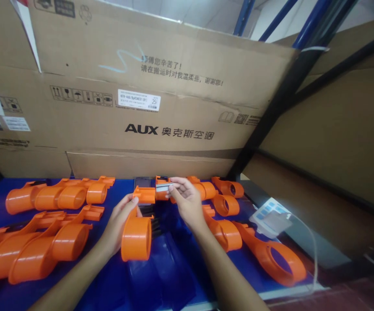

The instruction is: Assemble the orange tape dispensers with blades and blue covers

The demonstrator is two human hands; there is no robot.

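My left hand (120,220) grips an orange plastic holder (136,239) with a ring-shaped lower end and a slotted upper end. Between the fingers of my right hand (188,198) is a small flat metal strip (163,187). The strip lies level, its left end close to the holder's slotted end; whether they touch I cannot tell. Below the hands, dark blue plastic sheeting (164,268) lies on the blue tabletop (105,268). Black pieces beside the held holder are partly hidden behind it.
Rows of similar orange holders lie at left (40,259) and right (225,233). A large cardboard box (180,108) stands behind the table. A white plastic case (271,218) and a thin cable sit at the right, near a dark metal post (264,116).
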